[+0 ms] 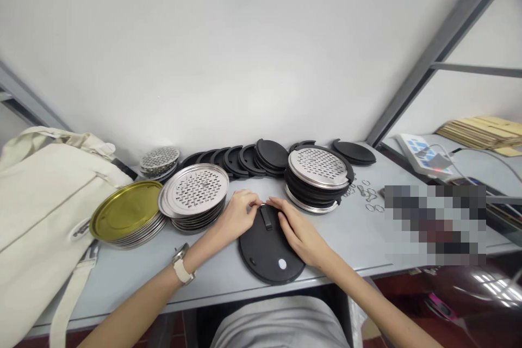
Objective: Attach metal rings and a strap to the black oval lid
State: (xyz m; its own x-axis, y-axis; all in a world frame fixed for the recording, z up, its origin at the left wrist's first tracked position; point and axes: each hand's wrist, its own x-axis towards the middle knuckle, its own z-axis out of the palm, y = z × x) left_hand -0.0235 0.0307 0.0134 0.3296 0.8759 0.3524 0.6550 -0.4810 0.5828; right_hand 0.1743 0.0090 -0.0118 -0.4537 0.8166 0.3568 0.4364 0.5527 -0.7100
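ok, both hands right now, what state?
Left hand: fingertips at the black disc's top edge; can't tell if gripping anything.
Right hand: open, fingers extended over the disc's right side.

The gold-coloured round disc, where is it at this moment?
In the head view, the gold-coloured disc tops a stack at the left of the table, between the cream bag and a perforated silver disc.

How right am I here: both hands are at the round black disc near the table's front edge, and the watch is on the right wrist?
Not quite: the watch is on the left wrist, as the head view shows. The rest holds: the left hand and right hand are both at the round black disc near the table's front edge.
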